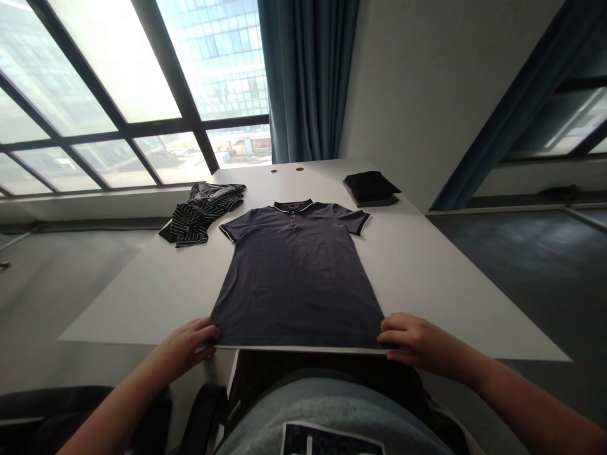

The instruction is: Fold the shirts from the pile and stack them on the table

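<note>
A dark grey polo shirt (296, 278) lies spread flat on the white table, buttoned collar at the far end and hem along the near edge. White trim lines its collar and both sleeve cuffs. At the hem's left corner, my left hand (192, 341) pinches the cloth between fingers and thumb. The right corner of the hem is gripped by my right hand (410, 339) in the same way, its thumb below the table edge. Both fingertips' contact with the cloth is partly hidden.
A crumpled black-and-white striped garment (203, 213) sits at the table's (455, 309) left side. Folded dark clothes (370, 188) are stacked at the far right. A black chair armrest (206, 411) stands below my left forearm. Behind are a blue curtain (310, 82) and windows.
</note>
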`<state>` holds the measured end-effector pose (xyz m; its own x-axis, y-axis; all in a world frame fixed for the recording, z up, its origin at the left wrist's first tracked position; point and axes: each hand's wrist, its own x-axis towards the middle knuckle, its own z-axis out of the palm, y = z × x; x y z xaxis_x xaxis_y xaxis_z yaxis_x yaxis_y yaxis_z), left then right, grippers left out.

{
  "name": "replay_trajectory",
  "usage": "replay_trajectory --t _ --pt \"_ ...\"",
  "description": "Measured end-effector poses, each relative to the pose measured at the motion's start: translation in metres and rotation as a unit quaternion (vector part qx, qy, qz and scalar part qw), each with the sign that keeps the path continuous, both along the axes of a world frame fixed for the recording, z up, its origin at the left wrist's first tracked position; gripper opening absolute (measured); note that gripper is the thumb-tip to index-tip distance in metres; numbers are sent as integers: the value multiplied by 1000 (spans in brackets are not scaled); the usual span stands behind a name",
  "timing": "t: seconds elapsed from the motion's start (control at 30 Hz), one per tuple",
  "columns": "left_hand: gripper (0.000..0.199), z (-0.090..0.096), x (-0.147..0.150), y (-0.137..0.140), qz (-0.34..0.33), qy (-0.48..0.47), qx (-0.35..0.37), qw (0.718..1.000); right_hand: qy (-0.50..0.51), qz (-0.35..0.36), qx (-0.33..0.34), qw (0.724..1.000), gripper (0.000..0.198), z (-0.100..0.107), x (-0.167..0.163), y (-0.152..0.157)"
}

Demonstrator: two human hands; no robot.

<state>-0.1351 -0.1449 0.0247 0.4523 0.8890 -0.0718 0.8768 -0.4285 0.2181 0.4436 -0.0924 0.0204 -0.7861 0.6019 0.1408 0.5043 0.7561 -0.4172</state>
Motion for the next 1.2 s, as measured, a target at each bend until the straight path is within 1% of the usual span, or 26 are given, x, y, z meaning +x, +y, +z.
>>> replay_trajectory --t 0.13,0.23,0.3,0.37,0.43,0.57,0.7,0.87,0.93,1.03,1.1,1.2 --pt "18 2 -3 -4 20 16 34 999 9 -24 -39 999 15 -7 1 1" --pt "15 3 1 -8 28 23 46 998 13 -33 -52 998 15 -9 0 0" --pt "12 3 3 -10 30 15 39 999 13 -38 -50 998 15 -10 -3 -2" --pt "13 4 4 -12 28 7 33 999 14 -39 -33 999 23 -9 -5 -4" --pt "15 5 3 -14 22 5 31 999 19 -35 -8 999 28 -7 -8 -5" --pt "20 8 -1 -17 22 6 56 998 42 -34 13 998 26 -2 -9 -5" --pt "25 7 -5 -20 28 2 73 997 23 -25 5 999 30 1 -8 -5" --pt "20 14 -8 -21 10 10 42 999 -31 -2 -18 999 29 13 -7 -7" --pt "24 20 -6 -15 25 6 56 998 -22 -10 -5 1000 31 19 -6 -3" --pt "32 26 8 3 38 -1 89 995 15 -48 50 997 32 20 -9 12" --pt "32 25 25 21 28 -4 99 995 27 -70 78 994 33 13 -16 29" --pt "37 14 51 53 22 -12 105 994 -3 -91 80 993 55 -4 -31 55"
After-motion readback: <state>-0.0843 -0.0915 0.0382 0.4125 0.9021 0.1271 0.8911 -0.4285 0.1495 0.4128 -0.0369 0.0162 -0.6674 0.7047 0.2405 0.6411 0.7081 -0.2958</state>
